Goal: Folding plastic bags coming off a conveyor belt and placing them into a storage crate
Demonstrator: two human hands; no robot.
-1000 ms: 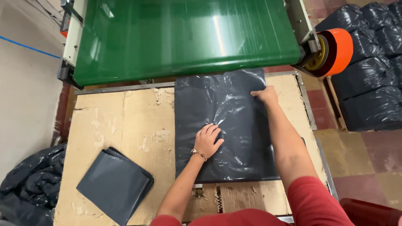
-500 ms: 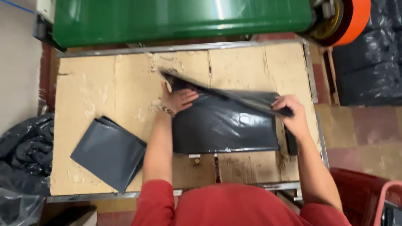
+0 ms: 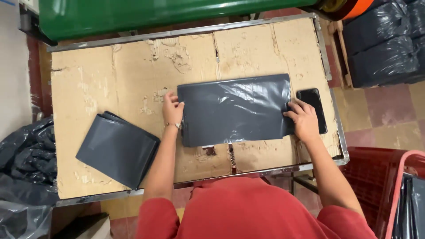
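While both flat, open palms, left hand (image 3: pixel 172 110) and right hand (image 3: pixel 304 119), pin the folded grey bag (image 3: pixel 234 109) between them, edges should be squared before creasing.

Phone (image 3: pixel 312 109) just R of bag (image 3: pixel 234 108)

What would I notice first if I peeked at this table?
Probably the shiny dark grey plastic bag folded flat in the middle of the cardboard-topped table, with the left hand and right hand at its two ends. A black phone lies beside the right hand, and a stack of folded bags sits at the left.
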